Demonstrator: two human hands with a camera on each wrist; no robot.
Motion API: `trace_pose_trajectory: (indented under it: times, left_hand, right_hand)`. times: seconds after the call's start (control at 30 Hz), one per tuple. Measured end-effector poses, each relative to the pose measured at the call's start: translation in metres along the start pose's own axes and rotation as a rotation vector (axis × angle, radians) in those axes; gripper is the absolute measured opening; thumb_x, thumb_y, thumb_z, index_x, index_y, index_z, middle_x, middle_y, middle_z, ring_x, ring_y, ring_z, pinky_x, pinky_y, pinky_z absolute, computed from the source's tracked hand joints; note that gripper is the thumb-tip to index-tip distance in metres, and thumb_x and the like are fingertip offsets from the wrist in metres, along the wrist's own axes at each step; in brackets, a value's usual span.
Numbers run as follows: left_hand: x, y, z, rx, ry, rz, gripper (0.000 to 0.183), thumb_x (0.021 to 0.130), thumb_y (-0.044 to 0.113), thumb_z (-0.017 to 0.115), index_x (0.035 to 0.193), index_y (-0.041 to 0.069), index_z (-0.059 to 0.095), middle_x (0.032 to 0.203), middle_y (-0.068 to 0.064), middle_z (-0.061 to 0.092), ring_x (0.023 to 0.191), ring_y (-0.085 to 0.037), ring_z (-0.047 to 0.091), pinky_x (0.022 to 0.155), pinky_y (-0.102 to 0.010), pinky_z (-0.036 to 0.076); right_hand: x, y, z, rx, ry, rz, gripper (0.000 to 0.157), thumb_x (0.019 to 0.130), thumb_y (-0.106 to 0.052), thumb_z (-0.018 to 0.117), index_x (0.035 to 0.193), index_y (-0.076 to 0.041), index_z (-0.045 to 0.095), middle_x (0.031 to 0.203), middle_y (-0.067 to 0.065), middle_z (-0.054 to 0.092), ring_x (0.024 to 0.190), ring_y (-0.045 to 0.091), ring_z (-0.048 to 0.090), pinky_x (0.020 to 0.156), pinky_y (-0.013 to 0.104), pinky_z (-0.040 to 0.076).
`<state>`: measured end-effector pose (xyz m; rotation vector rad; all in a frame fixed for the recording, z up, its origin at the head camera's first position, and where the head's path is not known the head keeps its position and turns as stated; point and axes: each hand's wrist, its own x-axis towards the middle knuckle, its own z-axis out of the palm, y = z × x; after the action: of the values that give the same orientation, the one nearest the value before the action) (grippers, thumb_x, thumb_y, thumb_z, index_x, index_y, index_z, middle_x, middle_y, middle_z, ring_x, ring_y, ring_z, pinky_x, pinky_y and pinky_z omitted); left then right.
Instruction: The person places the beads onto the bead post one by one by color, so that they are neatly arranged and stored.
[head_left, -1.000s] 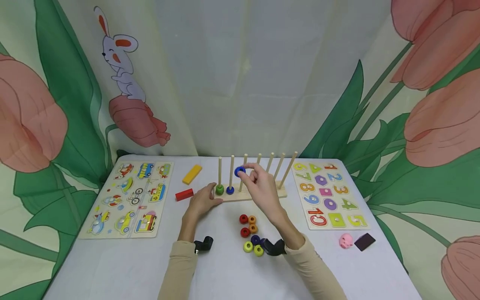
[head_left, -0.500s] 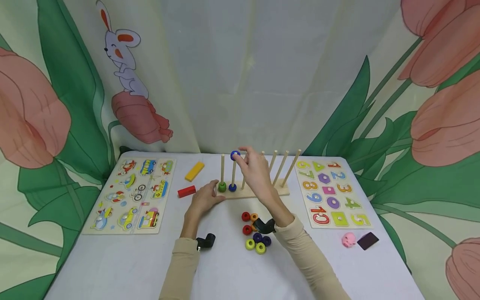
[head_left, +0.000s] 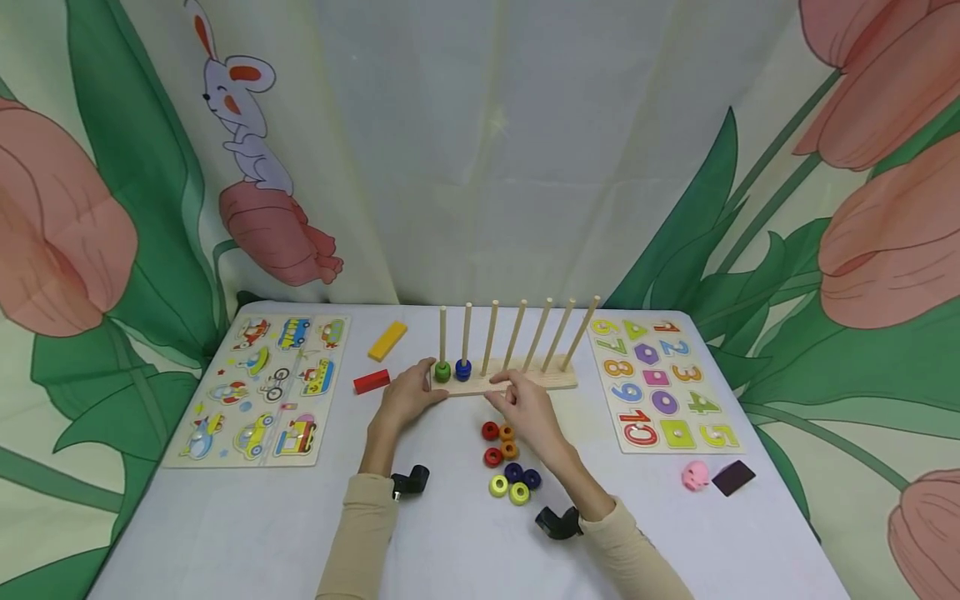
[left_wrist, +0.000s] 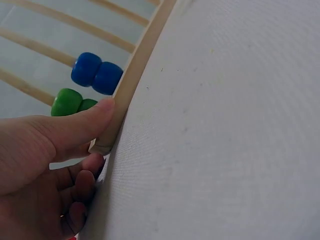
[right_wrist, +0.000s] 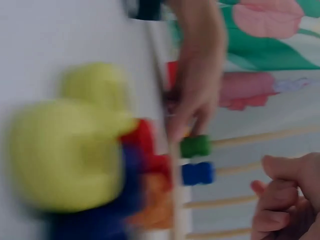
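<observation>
A wooden peg rack (head_left: pixel 540 377) with several upright pegs stands at the table's back. Two stacked green beads (left_wrist: pixel 68 102) sit on its leftmost peg, two blue beads (head_left: pixel 463 370) on the second. My left hand (head_left: pixel 407 395) grips the rack's left end; in the left wrist view the thumb lies along the base's front edge. My right hand (head_left: pixel 527 414) hovers in front of the rack with loosely bent fingers and nothing between them. Below it lie red beads (head_left: pixel 492 457), orange beads (head_left: pixel 509 450), purple beads (head_left: pixel 532 479) and yellow-green beads (head_left: pixel 519 493), two of each.
A vehicle puzzle board (head_left: pixel 255 392) lies left and a number puzzle board (head_left: pixel 660 387) right. Beside the left hand are a red block (head_left: pixel 371 382) and a yellow block (head_left: pixel 387 341). A pink pig toy (head_left: pixel 695 475) and a dark rectangle (head_left: pixel 733 477) lie at right.
The right hand carried a blue bead to the top of the second peg and let it go; it now sits on the other blue bead. That hand then came down and back. The left hand stayed.
</observation>
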<state>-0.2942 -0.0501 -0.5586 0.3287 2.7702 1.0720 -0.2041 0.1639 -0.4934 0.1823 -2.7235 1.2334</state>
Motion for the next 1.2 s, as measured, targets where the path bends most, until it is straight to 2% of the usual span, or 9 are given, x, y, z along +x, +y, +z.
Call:
trace_pose_trajectory:
  times: [0.13,0.27,0.4,0.7,0.9,1.2]
  left_hand:
    - [-0.001,0.001,-0.001,0.0,-0.003,-0.002,0.072,0.081,0.038,0.075,0.141,0.012,0.044,0.076,-0.001,0.054,0.067,-0.016,0.049,0.057,-0.031,0.036]
    - [-0.002,0.001,-0.002,-0.013,-0.002,-0.02,0.072,0.081,0.038,0.075,0.141,0.012,0.044,0.077,-0.002,0.054,0.066,-0.017,0.049,0.057,-0.031,0.036]
    - [-0.003,0.001,-0.003,-0.029,0.0,-0.029,0.071,0.081,0.037,0.075,0.141,0.013,0.044,0.077,-0.002,0.054,0.066,-0.018,0.049,0.057,-0.031,0.036]
    - [-0.002,0.003,-0.002,-0.034,-0.01,-0.026,0.072,0.082,0.036,0.074,0.142,0.013,0.043,0.077,-0.003,0.054,0.066,-0.018,0.049,0.057,-0.032,0.036]
    - [-0.003,0.002,-0.003,-0.027,-0.009,-0.027,0.072,0.082,0.037,0.074,0.141,0.012,0.043,0.077,-0.002,0.054,0.067,-0.018,0.049,0.058,-0.032,0.036]
    - [-0.001,0.002,-0.002,-0.033,-0.011,-0.024,0.071,0.081,0.038,0.074,0.141,0.013,0.044,0.077,-0.003,0.054,0.066,-0.018,0.049,0.057,-0.032,0.035]
  right_hand:
    - [-0.021,0.019,0.003,-0.079,-0.142,0.084,0.029,0.086,-0.025,0.071,0.108,-0.006,0.064,0.052,-0.005,0.046,0.041,0.008,0.037,0.039,0.023,0.027]
    - [-0.032,0.029,0.004,-0.156,-0.213,0.124,0.03,0.085,-0.024,0.072,0.105,-0.005,0.064,0.052,-0.006,0.049,0.04,0.007,0.04,0.038,0.023,0.028]
    - [-0.036,0.034,0.004,-0.206,-0.192,0.119,0.028,0.085,-0.027,0.072,0.102,-0.006,0.065,0.053,-0.007,0.05,0.041,0.006,0.042,0.039,0.023,0.029]
    - [-0.036,0.035,0.007,-0.202,-0.159,0.142,0.027,0.089,-0.027,0.067,0.102,-0.003,0.064,0.049,-0.007,0.046,0.038,0.005,0.036,0.036,0.021,0.024]
    - [-0.025,0.015,-0.002,-0.181,-0.085,0.095,0.029,0.09,-0.032,0.066,0.105,-0.007,0.064,0.053,-0.006,0.046,0.042,0.007,0.038,0.038,0.023,0.027]
    - [0.01,-0.044,-0.033,-0.121,0.046,-0.07,0.029,0.092,-0.034,0.062,0.108,-0.01,0.063,0.055,-0.004,0.046,0.043,0.011,0.038,0.04,0.024,0.027]
